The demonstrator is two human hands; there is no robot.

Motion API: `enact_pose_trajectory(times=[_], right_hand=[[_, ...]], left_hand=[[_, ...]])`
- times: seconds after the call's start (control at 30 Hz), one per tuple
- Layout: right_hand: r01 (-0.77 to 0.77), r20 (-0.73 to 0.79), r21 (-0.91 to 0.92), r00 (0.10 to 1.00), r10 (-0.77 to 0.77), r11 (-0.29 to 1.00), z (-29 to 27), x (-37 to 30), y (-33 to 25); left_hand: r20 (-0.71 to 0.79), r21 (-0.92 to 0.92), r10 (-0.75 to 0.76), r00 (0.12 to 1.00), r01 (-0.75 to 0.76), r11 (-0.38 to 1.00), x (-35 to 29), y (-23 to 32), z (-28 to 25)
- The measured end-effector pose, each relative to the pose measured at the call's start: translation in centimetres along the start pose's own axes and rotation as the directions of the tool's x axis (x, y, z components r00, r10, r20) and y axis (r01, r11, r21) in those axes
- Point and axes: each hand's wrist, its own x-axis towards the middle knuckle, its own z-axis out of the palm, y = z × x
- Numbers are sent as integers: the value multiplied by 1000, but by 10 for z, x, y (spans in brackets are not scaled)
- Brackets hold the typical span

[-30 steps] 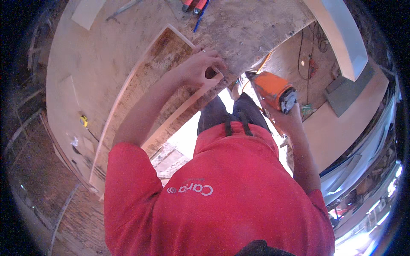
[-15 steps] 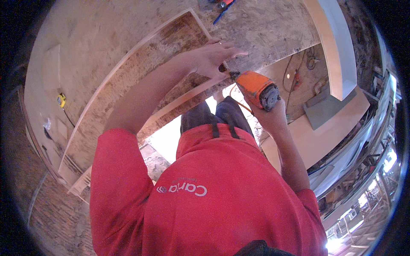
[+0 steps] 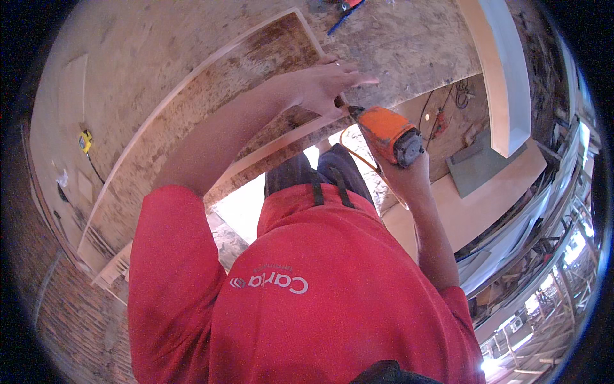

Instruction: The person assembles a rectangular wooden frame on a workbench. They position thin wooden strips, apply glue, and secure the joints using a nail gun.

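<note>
A long wooden frame (image 3: 263,157) of pale strips lies on the stained worktable (image 3: 409,38) in front of me. My left hand (image 3: 318,88) grips its right end near the close corner, the index finger stretched out to the right. In my right hand (image 3: 409,179) is an orange and black nail gun (image 3: 384,130). Its dark nose meets the frame's near right corner, just beside my left hand. A thin yellow hose (image 3: 358,152) hangs below the tool. My right fingers are partly hidden behind the nail gun's body.
A yellow tape measure (image 3: 85,141) lies at the left. Beyond the frame's far end rests a blue and red hand tool (image 3: 338,24). A long pale panel (image 3: 495,70) juts in at the right, above a grey board (image 3: 480,169). Cables (image 3: 462,95) lie further down.
The view has shifted slightly. Both hands, the nail gun and the frame keep nearly the same places relative to each other.
</note>
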Motion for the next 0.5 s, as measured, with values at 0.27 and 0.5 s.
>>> enact_pose_trajectory(times=[0.27, 0.5], right_hand=[[11, 94, -164, 996, 5, 986, -9, 8, -20], [-91, 160, -252, 978, 134, 963, -14, 10, -24]], left_hand=[[-96, 92, 50, 994, -41, 995, -4, -4, 12], [-50, 0, 31, 998, -31, 1000, -2, 4, 1]])
